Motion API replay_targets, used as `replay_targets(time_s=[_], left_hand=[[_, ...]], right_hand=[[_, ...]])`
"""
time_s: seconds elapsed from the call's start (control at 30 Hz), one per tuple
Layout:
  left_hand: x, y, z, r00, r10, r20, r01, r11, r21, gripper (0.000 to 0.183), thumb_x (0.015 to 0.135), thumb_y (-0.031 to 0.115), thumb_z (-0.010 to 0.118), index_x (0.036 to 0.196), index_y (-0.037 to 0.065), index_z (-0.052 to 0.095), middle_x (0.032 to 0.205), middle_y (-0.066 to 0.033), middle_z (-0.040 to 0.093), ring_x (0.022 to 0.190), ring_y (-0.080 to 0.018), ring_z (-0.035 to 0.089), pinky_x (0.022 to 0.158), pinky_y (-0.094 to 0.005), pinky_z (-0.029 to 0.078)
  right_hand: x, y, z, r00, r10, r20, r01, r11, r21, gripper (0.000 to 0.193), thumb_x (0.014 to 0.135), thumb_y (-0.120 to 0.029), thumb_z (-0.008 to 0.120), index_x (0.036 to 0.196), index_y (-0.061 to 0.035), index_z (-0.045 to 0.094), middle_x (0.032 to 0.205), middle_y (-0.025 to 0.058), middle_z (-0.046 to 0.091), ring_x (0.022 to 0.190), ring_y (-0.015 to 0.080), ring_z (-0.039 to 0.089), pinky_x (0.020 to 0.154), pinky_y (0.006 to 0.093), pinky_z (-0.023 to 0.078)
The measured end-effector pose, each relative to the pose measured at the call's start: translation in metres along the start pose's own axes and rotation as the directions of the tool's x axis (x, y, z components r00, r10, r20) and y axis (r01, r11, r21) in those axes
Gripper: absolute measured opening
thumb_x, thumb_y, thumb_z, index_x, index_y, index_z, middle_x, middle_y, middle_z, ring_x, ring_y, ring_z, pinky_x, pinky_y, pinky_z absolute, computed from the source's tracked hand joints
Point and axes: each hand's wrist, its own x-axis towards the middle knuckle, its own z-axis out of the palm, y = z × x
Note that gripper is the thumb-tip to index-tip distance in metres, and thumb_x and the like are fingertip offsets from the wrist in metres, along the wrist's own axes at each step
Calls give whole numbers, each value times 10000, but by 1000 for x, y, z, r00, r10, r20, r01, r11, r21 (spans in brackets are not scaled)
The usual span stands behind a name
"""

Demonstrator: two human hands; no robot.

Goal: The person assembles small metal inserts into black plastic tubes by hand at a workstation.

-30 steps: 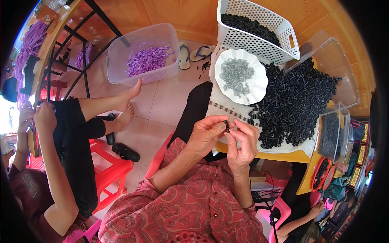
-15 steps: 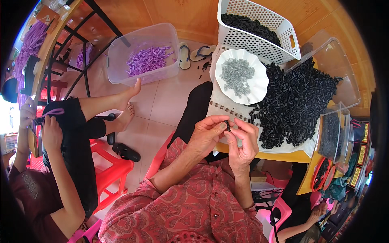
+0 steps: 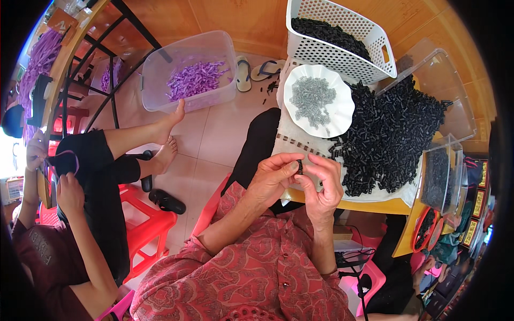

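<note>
My left hand [image 3: 274,179] pinches a small ridged black piece [image 3: 299,167] between thumb and forefinger, just over the table's near edge. My right hand [image 3: 324,190] meets it from the other side, its thumb at the lower end of the piece and its forefinger curled near the top. Just beyond lies a broad heap of short black tube-like pieces [image 3: 383,139] on a white cloth [image 3: 289,131]. A white scalloped plate [image 3: 342,112] on that cloth holds a pile of small clear pieces [image 3: 312,101].
Behind the plate is a perforated white basket [image 3: 342,64] of black pieces. Clear bins [image 3: 439,171] stand at the right. A clear tub [image 3: 152,80] of purple strips sits on the floor at left. Beside me, another person [image 3: 69,195] handles a purple strip near a red stool [image 3: 150,219].
My right forefinger has shifted slightly upward around the black piece, while my left hand stays nearly still. The other person's hand has moved down, drawing the purple strip into a wider loop.
</note>
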Motion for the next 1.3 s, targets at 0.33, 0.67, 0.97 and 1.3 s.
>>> replay_targets(time_s=[0.33, 0.67, 0.97, 1.3], left_hand=[[1, 2, 6, 999, 38, 36, -38, 999, -3, 404, 894, 12, 601, 1291, 17, 526, 982, -73, 652, 937, -154, 620, 826, -279, 509], [-3, 14, 12, 980, 24, 197, -93, 932, 351, 590, 804, 100, 736, 1327, -12, 486, 1086, -67, 619, 1022, -163, 588, 885, -295, 500], [-3, 11, 3, 968, 65, 241, -155, 914, 376, 537, 814, -24, 690, 1315, -12, 497, 1069, -100, 633, 995, -156, 611, 880, -280, 514], [-6, 9, 6, 973, 81, 216, -161, 908, 386, 487, 807, -24, 698, 1269, -5, 546, 1047, -100, 655, 984, -147, 622, 867, -272, 521]], right_hand=[[2, 0, -1, 983, 130, 126, -154, 967, 205, 445, 732, 4, 739, 1150, 9, 588, 1077, 123, 653, 956, 267, 596, 837, 346, 485], [2, 0, -6, 994, 113, 9, -112, 973, 203, 386, 695, 21, 780, 1052, -2, 637, 950, 111, 660, 819, 200, 626, 727, 286, 514], [-2, -2, -4, 990, 140, -17, -129, 950, 285, 364, 679, 40, 790, 1007, -2, 638, 920, 101, 648, 790, 168, 622, 697, 262, 513], [-4, -1, -4, 991, 128, -28, -113, 944, 309, 316, 704, 50, 773, 980, -5, 629, 912, 94, 644, 765, 144, 621, 668, 242, 508]])
